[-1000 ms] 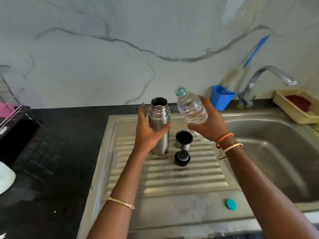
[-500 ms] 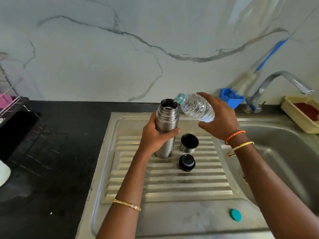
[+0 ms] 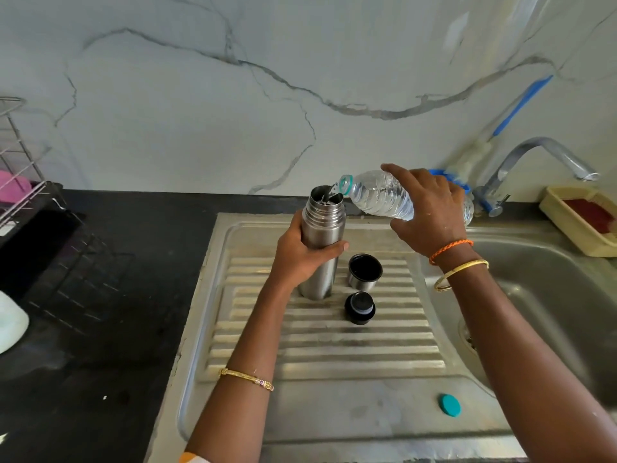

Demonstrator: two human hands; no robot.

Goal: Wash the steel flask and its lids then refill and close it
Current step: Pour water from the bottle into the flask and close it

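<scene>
The steel flask (image 3: pixel 323 225) stands upright and uncapped on the ribbed drainboard (image 3: pixel 320 342). My left hand (image 3: pixel 302 253) grips its body. My right hand (image 3: pixel 429 212) holds a clear plastic water bottle (image 3: pixel 377 197) tipped nearly level, its mouth over the flask's opening, and water runs into the flask. Just right of the flask stand its steel cup lid (image 3: pixel 365 271), open side up, and the black stopper (image 3: pixel 360 308) in front of it.
A teal bottle cap (image 3: pixel 449 405) lies near the drainboard's front edge. The sink basin (image 3: pixel 547 295) and tap (image 3: pixel 534 165) are at the right, with a blue holder (image 3: pixel 462 188) and a yellow tray (image 3: pixel 581 218). Black counter and a wire rack (image 3: pixel 23 182) are at the left.
My right hand has tilted the water bottle from upright to nearly level and brought its mouth to the flask's opening. Water now pours in. My left hand has stayed on the flask.
</scene>
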